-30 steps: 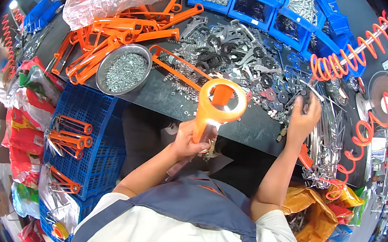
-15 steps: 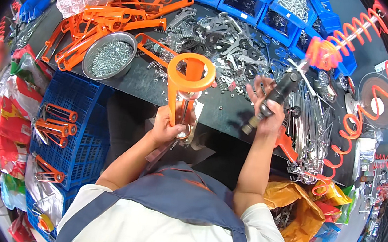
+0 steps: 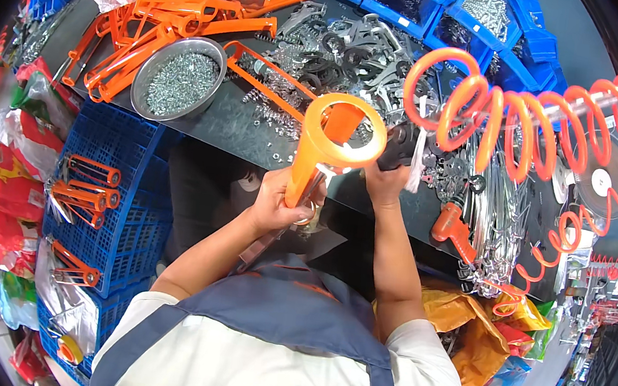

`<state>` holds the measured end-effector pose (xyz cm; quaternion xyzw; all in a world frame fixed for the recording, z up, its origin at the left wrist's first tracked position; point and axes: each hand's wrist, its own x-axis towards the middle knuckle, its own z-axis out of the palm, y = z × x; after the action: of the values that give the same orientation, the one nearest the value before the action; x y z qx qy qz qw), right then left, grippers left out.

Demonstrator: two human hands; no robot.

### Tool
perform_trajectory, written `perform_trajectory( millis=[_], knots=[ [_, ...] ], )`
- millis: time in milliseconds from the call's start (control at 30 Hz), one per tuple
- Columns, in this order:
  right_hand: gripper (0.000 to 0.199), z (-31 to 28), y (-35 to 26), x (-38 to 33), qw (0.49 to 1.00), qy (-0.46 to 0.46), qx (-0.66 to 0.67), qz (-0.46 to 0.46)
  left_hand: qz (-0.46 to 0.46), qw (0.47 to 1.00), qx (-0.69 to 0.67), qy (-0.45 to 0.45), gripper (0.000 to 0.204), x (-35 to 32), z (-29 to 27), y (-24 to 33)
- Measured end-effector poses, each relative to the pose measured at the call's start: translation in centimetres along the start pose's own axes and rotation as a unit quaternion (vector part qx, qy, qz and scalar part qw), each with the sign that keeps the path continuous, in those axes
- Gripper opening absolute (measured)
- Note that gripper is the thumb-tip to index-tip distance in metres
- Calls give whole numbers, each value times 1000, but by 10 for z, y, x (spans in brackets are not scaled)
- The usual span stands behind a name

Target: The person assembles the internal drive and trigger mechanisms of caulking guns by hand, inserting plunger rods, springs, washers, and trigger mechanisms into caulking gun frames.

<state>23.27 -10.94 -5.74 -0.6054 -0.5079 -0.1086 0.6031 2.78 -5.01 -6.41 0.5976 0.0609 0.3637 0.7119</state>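
Observation:
My left hand point(image 3: 277, 199) is closed around an orange caulking gun frame point(image 3: 312, 150), whose round ring end tilts up and away from me. In my right hand point(image 3: 385, 184) is a black air screwdriver point(image 3: 400, 144), gripped just right of the frame's ring. The ring partly hides the tool's front end and my right fingers, so I cannot tell whether the tool touches the frame. An orange coiled air hose point(image 3: 490, 129) stretches from near the tool toward the upper right. Behind the ring, another orange frame point(image 3: 268, 83) lies on the dark bench point(image 3: 237, 121).
A metal bowl point(image 3: 139, 92) of small screws and a pile of orange frames point(image 3: 143, 47) lie left. Loose metal parts point(image 3: 369, 52) spread before blue bins point(image 3: 397, 2). An orange-handled power tool point(image 3: 450, 224) and thin rods point(image 3: 494, 220) lie right; a blue crate point(image 3: 137, 213) stands left.
The air screwdriver and my right hand have moved left, up to the ring of the frame. My left hand has shifted the frame slightly right. The hose now stretches across the upper right.

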Motion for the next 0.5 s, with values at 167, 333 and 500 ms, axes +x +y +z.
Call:
perform_trajectory(
  millis=[167,333,500],
  knots=[
    [41,-9,-28,14,971,24,212,109,3,1000,-4,-8,45,1,3,0],
    [33,-41,-109,105,935,79,342,53,7,1000,-5,-18,45,0,1,1],
    [28,-30,-196,171,904,23,424,-47,9,1000,-17,-15,42,2,1,-2]
  ],
)
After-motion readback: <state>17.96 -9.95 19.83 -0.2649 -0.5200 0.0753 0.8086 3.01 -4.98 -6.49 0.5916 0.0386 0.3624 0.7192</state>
